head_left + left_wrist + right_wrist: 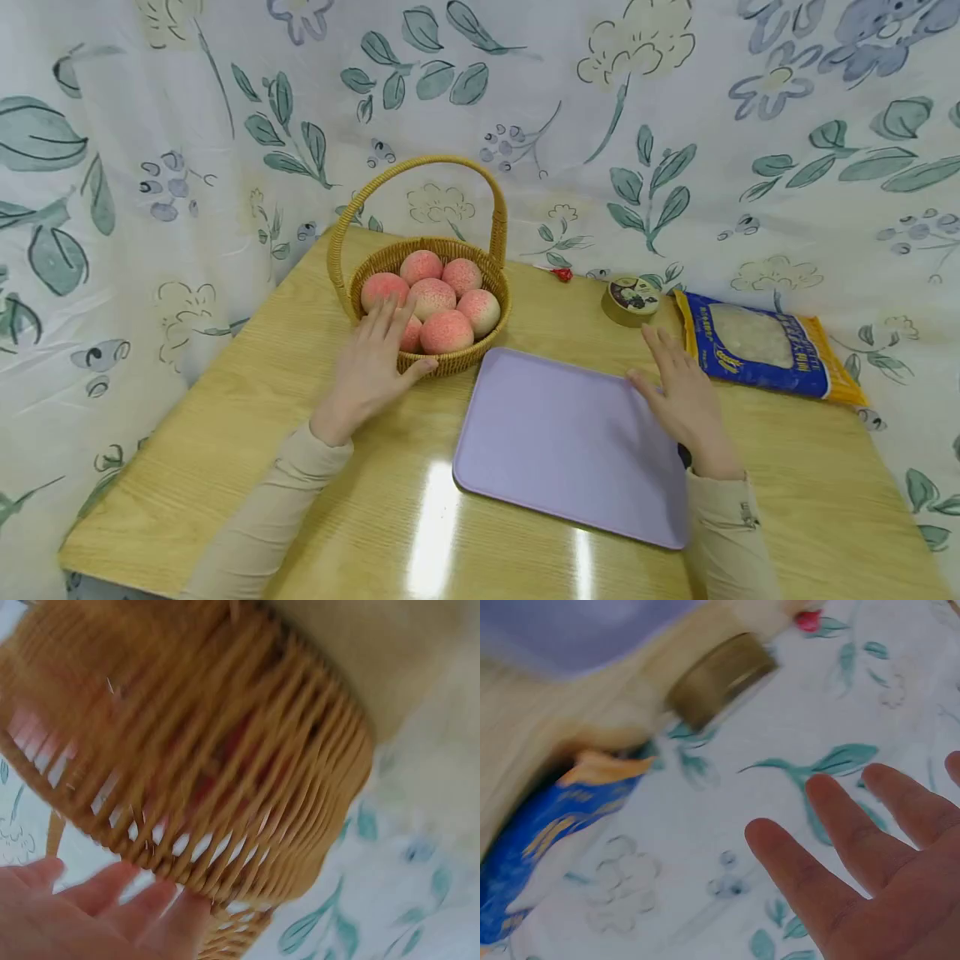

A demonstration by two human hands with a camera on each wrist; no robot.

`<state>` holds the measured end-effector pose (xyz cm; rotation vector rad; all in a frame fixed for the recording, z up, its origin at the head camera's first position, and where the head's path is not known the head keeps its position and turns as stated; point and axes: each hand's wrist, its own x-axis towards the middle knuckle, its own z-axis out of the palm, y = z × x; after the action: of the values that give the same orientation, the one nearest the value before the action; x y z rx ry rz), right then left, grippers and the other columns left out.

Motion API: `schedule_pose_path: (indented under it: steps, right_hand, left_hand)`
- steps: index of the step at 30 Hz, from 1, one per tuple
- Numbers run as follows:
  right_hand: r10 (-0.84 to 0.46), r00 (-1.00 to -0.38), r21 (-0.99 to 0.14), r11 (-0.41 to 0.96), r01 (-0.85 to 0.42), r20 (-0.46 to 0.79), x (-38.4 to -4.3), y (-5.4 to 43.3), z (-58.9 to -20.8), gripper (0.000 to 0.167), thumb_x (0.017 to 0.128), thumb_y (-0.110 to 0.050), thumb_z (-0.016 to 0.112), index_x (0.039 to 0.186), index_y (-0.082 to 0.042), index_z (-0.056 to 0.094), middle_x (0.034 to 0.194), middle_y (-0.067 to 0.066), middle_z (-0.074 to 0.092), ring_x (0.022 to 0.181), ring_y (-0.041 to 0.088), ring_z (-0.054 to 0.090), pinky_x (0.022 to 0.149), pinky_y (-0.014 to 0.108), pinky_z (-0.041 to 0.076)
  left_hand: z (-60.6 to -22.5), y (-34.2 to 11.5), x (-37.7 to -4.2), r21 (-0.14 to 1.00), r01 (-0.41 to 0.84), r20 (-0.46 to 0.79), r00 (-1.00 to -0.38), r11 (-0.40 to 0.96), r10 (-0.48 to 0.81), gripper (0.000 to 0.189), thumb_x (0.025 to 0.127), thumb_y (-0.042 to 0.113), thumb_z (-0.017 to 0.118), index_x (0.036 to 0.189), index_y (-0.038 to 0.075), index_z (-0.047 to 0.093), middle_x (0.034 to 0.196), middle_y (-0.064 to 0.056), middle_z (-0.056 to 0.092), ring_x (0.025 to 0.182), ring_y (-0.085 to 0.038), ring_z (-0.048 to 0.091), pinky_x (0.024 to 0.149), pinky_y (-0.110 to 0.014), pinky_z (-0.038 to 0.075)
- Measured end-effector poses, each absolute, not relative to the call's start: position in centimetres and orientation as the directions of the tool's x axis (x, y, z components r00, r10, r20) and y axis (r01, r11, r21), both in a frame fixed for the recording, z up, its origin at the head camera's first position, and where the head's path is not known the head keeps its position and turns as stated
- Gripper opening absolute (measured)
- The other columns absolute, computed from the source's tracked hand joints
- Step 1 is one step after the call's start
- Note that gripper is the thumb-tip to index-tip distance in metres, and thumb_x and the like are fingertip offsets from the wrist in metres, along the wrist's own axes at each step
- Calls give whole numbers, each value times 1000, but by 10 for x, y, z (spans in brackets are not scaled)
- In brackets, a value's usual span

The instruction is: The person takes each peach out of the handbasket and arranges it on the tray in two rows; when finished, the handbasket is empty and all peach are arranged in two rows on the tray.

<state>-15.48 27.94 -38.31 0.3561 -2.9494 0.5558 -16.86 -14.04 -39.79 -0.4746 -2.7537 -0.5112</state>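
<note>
A wicker basket [491,329] with a tall arched handle stands at the back of the table, filled with several pink, round peaches [447,332]. My left hand [369,367] is over the basket's near left side, fingers straight, holding nothing; in the left wrist view its fingertips overlap the rim of the woven basket [247,795]. To the right, my right hand [684,400] hovers with straight fingers over the right edge of a lilac tray [562,442]. Nothing is in its grasp in the right wrist view, where the fingers [802,877] are spread.
Behind the tray stands a round gold tin [632,302], and right of it lies a blue and yellow packet [765,346]. A small red object [562,273] lies by the flowered cloth [540,108] that hangs behind the wooden table [247,400].
</note>
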Motion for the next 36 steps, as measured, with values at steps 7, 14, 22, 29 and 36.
schedule_pose_path:
  steps: [7, 14, 22, 29, 36]
  right_hand:
    - [-325, -937, -516, 785, -344, 131, -189, 219, -349, 66, 101, -52, 39, 157, -24, 18, 159, 14, 28, 144, 40, 29, 114, 61, 23]
    - [-477, -877, -721, 589, -366, 55, -223, 146, -335, 64, 100, -56, 36, 155, -26, 22, 154, 14, 37, 135, 36, 43, 109, 56, 36]
    - [-552, -834, -765, 537, -355, -1, -233, 89, -341, 78, 92, -73, 33, 154, -26, 26, 153, 6, 41, 133, 30, 48, 109, 49, 39]
    - [-558, -829, -763, 555, -332, -45, -242, 59, -352, 61, 99, -42, 50, 151, -17, 34, 149, 10, 46, 133, 31, 49, 108, 47, 42]
    - [-579, -813, -613, 665, -427, -63, -247, 44, -363, 58, 89, -27, 65, 142, -9, 48, 145, 8, 51, 138, 27, 42, 115, 45, 34]
  left_hand:
    - [-405, -142, -149, 369, 255, 250, -953, 894, 169, 94, 89, 73, 38, 157, 13, 14, 161, -17, 20, 150, -37, 16, 116, -60, 22]
    - [-406, -139, -165, 447, 228, 224, -965, 865, 139, 93, 92, 68, 42, 157, 10, 12, 163, -15, 16, 151, -34, 13, 111, -62, 31]
    - [-401, -144, -182, 473, 205, 183, -974, 857, 132, 95, 91, 68, 46, 157, 11, 10, 162, -19, 14, 149, -39, 16, 106, -66, 34]
    - [-400, -152, -189, 475, 197, 154, -978, 858, 139, 101, 89, 69, 48, 157, 8, 5, 163, -19, 10, 149, -40, 14, 113, -64, 27]
    - [-400, -154, -196, 488, 220, 116, -976, 845, 187, 114, 83, 72, 55, 155, 0, 2, 163, -19, 5, 151, -35, 8, 120, -52, 19]
